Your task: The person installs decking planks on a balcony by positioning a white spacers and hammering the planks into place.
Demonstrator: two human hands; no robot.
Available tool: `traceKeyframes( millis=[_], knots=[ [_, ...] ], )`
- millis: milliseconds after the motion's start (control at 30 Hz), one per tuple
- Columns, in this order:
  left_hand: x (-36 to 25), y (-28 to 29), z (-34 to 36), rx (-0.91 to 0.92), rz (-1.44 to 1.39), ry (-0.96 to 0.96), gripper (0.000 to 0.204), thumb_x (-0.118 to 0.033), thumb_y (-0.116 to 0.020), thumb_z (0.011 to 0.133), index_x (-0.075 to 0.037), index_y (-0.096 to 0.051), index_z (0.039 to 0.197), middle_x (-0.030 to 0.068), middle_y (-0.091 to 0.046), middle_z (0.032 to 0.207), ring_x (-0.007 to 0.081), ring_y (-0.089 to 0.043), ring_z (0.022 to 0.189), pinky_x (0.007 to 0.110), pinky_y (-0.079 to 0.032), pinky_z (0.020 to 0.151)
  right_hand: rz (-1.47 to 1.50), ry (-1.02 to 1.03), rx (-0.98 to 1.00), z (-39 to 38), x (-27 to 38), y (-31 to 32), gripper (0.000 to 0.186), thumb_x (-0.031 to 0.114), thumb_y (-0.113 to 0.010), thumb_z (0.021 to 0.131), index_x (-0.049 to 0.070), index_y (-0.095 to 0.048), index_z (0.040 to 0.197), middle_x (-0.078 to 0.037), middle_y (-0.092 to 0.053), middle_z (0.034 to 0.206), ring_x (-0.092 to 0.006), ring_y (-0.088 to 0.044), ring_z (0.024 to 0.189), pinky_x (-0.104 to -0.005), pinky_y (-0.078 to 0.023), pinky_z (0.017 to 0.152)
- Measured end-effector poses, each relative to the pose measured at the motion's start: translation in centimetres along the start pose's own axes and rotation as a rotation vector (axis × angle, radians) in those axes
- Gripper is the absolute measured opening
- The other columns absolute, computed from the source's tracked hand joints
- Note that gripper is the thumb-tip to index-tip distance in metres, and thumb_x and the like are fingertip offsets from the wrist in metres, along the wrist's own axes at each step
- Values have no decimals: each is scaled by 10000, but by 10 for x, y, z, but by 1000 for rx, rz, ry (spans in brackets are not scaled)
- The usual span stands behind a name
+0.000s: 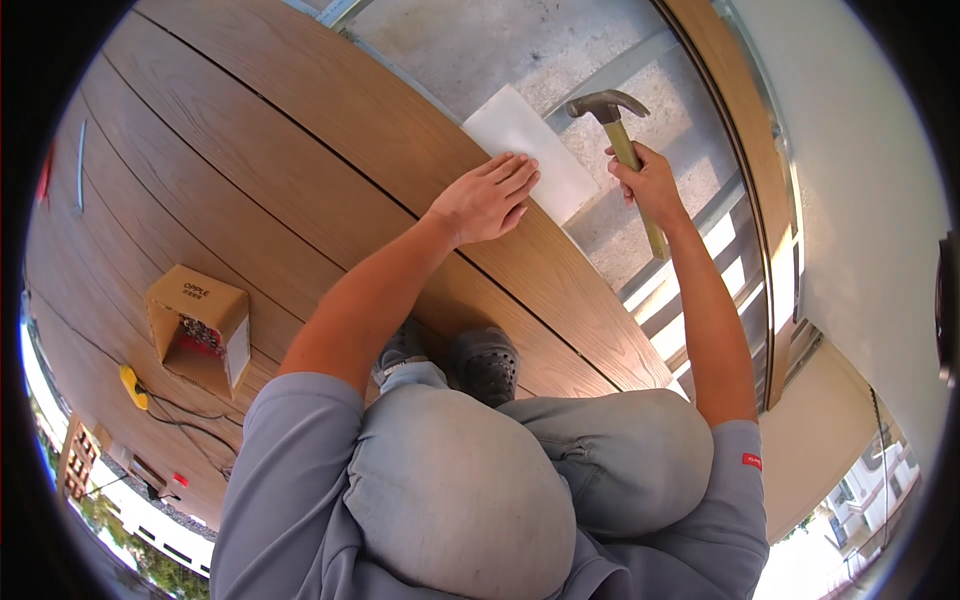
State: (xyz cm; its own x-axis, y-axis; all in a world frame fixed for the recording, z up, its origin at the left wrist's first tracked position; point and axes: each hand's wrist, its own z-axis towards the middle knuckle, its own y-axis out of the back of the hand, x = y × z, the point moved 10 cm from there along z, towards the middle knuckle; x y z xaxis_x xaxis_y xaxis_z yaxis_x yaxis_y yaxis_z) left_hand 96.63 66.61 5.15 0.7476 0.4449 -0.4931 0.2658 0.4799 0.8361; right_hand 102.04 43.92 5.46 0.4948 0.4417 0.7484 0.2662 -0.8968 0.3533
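Observation:
My right hand (pixel 648 185) is wrapped round the yellow-green handle of a claw hammer (pixel 622 140). The hammer's dark metal head points away from me, raised over the gap in the deck. My left hand (pixel 490 200) lies flat with its fingers stretched out, across the edge of a wood-grain deck board (pixel 560 300). Its fingertips touch a white rectangular block or pad (pixel 545 150), which sits against that board's edge. What lies under my left palm is hidden.
Metal frame bars (pixel 700 215) and concrete show in the uncovered strip beyond the last board. An open cardboard box (pixel 200 330) with small dark pieces inside stands on the deck at left, near a yellow tool (pixel 133 387) and a black cable (pixel 185 422). A white wall (pixel 850 180) rises at right.

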Motion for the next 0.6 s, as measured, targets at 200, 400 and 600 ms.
traceKeyframes(
  millis=[200, 400, 600],
  knots=[
    [-3, -3, 5, 25, 66, -21, 488, -218, -631, 942, 5, -574, 1372, 108, -566, 1427, 269, -519, 1359, 408, -396, 1212, 168, -95, -160, 16, 26, 54, 213, 177, -678, 954, -5, -569, 978, -21, -531, 671, -103, -477, 443, -296, -413, 398],
    [-5, -1, 2, 46, 40, -29, 527, -238, -654, 920, 28, -572, 1368, 122, -568, 1422, 282, -519, 1357, 408, -392, 1214, -155, -307, 156, 15, -8, -14, 260, 193, -696, 926, 2, -519, 912, -40, -491, 592, -155, -441, 391, -336, -371, 366],
    [-5, 5, 0, 36, 91, -61, 500, -330, -574, 975, 49, -624, 1298, 143, -569, 1404, 292, -509, 1345, 409, -356, 1224, -369, -117, -68, 50, 92, 94, 265, 203, -679, 951, -35, -563, 950, -28, -481, 591, -160, -485, 401, -321, -371, 366]
  ],
)
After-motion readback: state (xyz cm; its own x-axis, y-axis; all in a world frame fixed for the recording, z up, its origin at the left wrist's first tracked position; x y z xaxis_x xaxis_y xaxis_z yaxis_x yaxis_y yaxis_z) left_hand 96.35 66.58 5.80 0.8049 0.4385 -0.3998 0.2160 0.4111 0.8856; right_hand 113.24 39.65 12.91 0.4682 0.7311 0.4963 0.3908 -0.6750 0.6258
